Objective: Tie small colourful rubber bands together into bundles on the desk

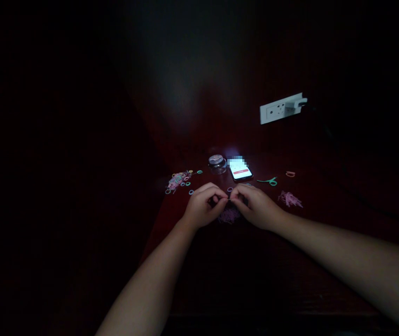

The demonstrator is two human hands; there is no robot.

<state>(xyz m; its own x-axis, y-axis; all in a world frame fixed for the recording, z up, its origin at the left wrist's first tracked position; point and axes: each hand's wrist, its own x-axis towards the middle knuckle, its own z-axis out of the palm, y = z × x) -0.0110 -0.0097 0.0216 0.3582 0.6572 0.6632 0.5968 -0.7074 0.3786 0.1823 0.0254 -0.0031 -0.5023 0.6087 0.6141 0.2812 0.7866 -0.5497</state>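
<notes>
Fingertip to fingertip, my left hand (206,204) and my right hand (253,205) meet over the dark table. Both are closed in a pinch on something tiny between them, too small to make out. Just below the fingers lies a purple pile of thin strands (229,215). A small purple ring (230,189) rests beyond the fingertips. To the left is a heap of coloured bands (178,180), with several loose rings around it. On the right sits a pink pile of thin strands (291,199).
Behind the hands stand a lidded clear jar (217,164) and a lit phone (240,169). Green scissors (269,181) and a pinkish band (290,174) lie to the right. A wall socket (281,108) holds a plug with a dark cable. Surroundings are very dark.
</notes>
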